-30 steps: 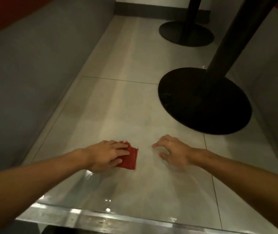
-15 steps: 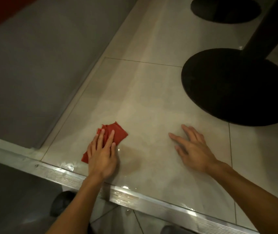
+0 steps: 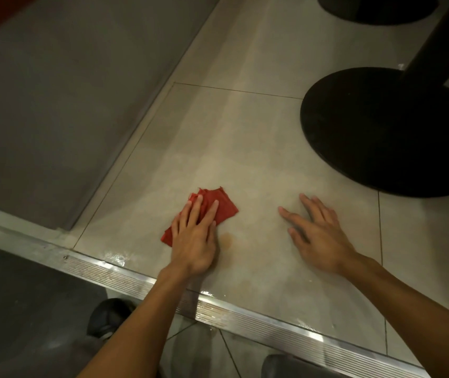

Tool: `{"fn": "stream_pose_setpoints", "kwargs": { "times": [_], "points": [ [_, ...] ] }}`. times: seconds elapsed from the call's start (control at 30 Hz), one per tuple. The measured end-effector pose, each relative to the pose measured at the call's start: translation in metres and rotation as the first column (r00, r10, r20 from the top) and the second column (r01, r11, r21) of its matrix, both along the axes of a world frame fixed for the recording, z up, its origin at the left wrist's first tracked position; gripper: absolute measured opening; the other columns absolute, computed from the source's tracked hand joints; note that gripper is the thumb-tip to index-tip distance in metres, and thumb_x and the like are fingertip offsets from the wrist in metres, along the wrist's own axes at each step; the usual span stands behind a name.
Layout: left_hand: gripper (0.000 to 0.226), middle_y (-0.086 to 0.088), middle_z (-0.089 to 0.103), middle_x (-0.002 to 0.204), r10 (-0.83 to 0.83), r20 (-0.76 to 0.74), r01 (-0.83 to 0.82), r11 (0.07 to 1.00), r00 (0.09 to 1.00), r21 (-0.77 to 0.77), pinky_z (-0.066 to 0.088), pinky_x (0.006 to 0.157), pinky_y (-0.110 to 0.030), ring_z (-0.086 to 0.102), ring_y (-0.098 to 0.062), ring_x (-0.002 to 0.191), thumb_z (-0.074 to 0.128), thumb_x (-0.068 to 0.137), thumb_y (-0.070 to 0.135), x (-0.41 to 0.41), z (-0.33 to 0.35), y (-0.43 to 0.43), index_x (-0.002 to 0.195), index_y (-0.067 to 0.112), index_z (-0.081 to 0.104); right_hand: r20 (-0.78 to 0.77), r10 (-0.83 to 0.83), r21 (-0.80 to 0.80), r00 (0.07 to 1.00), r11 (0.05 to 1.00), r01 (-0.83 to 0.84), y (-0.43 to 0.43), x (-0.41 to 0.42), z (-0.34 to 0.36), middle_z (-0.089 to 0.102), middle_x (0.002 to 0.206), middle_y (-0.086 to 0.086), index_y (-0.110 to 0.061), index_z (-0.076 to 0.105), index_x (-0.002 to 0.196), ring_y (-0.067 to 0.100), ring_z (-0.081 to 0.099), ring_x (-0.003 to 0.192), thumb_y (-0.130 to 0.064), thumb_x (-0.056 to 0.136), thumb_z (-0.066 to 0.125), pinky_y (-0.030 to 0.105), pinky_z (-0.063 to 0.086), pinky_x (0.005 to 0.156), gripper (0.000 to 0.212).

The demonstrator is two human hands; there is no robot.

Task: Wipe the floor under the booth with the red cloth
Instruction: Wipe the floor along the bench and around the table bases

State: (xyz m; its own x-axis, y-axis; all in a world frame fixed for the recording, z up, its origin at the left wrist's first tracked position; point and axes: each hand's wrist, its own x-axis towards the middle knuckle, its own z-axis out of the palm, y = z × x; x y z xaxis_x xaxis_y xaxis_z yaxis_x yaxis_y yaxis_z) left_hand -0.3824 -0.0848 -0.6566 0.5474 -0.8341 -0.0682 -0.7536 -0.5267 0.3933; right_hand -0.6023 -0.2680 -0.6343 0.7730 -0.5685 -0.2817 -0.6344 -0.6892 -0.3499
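A folded red cloth (image 3: 222, 204) lies flat on the beige tiled floor (image 3: 217, 137) of the raised booth platform. My left hand (image 3: 194, 236) presses on the cloth with straight fingers and covers its near half. My right hand (image 3: 317, 231) rests flat on the tile to the right, fingers spread, holding nothing. A small brownish stain (image 3: 227, 240) shows on the tile just right of my left hand. The tile near the front edge looks wet and shiny.
A ribbed metal edge strip (image 3: 245, 316) runs along the platform's front. The grey booth seat base (image 3: 54, 105) walls the left side. A black round table base (image 3: 387, 132) with its post stands at the right, another base (image 3: 376, 6) farther back. Dark shoes (image 3: 107, 316) show below.
The view has tilted down and back over the second. My left hand turned to point forward on the cloth and slid it slightly right, uncovering the brownish stain. My right hand stays flat on the tile.
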Motion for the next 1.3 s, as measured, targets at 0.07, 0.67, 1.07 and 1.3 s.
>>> {"fn": "stream_pose_setpoints", "kwargs": {
  "times": [0.07,0.67,1.07,1.3],
  "points": [
    [0.053,0.003,0.008,0.161,-0.096,-0.001,0.096,0.995,0.995,0.001,0.005,0.118,-0.043,-0.002,-0.018,0.148,0.013,0.095,0.046,-0.004,0.000,-0.007,0.148,0.044,0.022,-0.005,0.006,0.002,1.000,1.000,-0.006,0.000,0.000,0.001,-0.007,0.164,0.001,-0.048,0.020,0.150,0.020,-0.014,0.149,-0.039,0.103,0.035,0.043,-0.004,0.121,0.050],
    [0.051,0.002,0.001,0.161,-0.024,-0.001,0.024,0.998,1.000,0.050,0.002,0.116,-0.045,-0.002,-0.025,0.146,0.014,0.095,0.048,-0.019,0.010,-0.007,0.145,0.050,0.020,-0.019,0.008,0.033,1.000,0.999,-0.007,-0.002,-0.003,-0.003,-0.009,0.164,0.000,-0.053,0.016,0.148,0.018,-0.018,0.149,-0.055,0.090,0.016,0.046,-0.004,0.121,0.058],
    [0.054,0.005,0.016,0.159,0.212,-0.006,-0.212,0.977,0.977,0.003,0.021,0.112,-0.060,0.016,-0.031,0.140,0.017,0.092,0.049,-0.008,0.008,0.049,0.144,0.044,0.030,-0.019,0.008,0.046,1.000,0.999,-0.007,-0.001,-0.002,0.001,-0.011,0.164,0.000,-0.050,0.017,0.149,0.018,-0.018,0.149,-0.055,0.088,0.017,0.046,-0.003,0.121,0.061],
    [0.056,-0.007,0.017,0.158,0.429,-0.045,-0.430,0.903,0.902,-0.003,0.018,0.109,-0.056,0.019,-0.034,0.134,0.028,0.093,0.037,-0.070,0.005,0.028,0.148,0.030,0.029,-0.024,0.006,0.040,1.000,0.999,-0.005,0.000,-0.001,0.001,-0.013,0.163,0.000,-0.050,0.014,0.150,0.018,-0.021,0.148,-0.055,0.088,0.015,0.047,-0.004,0.121,0.062]
  ]
}}
